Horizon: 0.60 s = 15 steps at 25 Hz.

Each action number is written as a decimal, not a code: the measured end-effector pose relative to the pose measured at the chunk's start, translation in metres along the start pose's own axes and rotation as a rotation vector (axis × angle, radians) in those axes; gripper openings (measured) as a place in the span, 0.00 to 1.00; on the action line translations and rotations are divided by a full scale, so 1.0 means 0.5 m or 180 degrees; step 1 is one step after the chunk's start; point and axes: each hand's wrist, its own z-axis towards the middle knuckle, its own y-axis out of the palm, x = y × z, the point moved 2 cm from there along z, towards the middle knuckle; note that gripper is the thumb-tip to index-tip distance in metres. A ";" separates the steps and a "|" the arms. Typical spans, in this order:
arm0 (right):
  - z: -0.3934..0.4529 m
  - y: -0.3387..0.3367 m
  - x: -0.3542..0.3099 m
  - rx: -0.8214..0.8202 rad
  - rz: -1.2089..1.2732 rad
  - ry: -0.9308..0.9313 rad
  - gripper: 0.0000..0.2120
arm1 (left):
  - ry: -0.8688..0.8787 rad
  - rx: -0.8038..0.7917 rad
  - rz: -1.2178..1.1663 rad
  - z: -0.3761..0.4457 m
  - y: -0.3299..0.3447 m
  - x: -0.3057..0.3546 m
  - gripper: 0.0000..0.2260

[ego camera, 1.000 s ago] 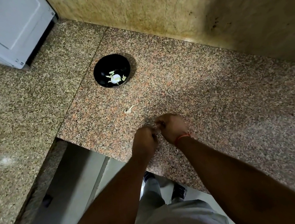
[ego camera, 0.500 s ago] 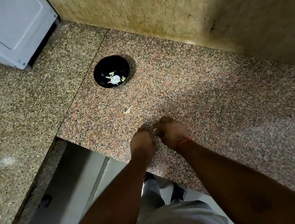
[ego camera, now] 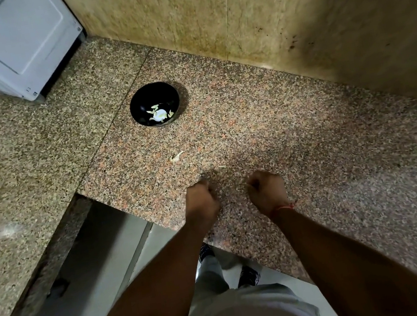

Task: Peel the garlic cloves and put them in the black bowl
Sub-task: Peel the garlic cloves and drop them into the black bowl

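Observation:
The black bowl (ego camera: 138, 106) stands on the granite counter (ego camera: 309, 141), far ahead of my hands, with a white garlic clove (ego camera: 160, 115) and pale bits inside. A loose garlic piece (ego camera: 177, 157) lies between the bowl and my hands, and a thin sliver of skin (ego camera: 221, 166) lies nearer. My left hand (ego camera: 200, 199) is curled into a fist with its fingertips pinched together, seemingly on a small garlic clove that is mostly hidden. My right hand (ego camera: 266, 189) is also curled, a hand's width to the right, pinching what looks like a strip of skin.
A white appliance (ego camera: 9, 45) stands at the back left. Tiled walls (ego camera: 289, 20) close off the back and right. The counter's front edge (ego camera: 115, 203) steps back just left of my left hand, with floor and my feet below.
My hands were touching, working a clove together; now they have pulled apart sideways. A thin sliver of skin now lies on the counter in front of them.

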 end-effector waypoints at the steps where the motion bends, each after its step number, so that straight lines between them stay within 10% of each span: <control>1: -0.005 -0.009 0.010 0.0089 0.0150 0.0092 0.02 | 0.0024 0.0035 -0.0065 -0.002 0.004 0.005 0.05; 6: -0.013 -0.015 0.010 0.0039 0.0489 -0.0044 0.14 | -0.0001 0.0121 -0.0230 -0.020 0.008 0.012 0.11; 15: -0.031 0.008 -0.013 -0.0506 0.0276 -0.0012 0.05 | -0.0153 0.0136 -0.0194 -0.065 -0.003 -0.026 0.07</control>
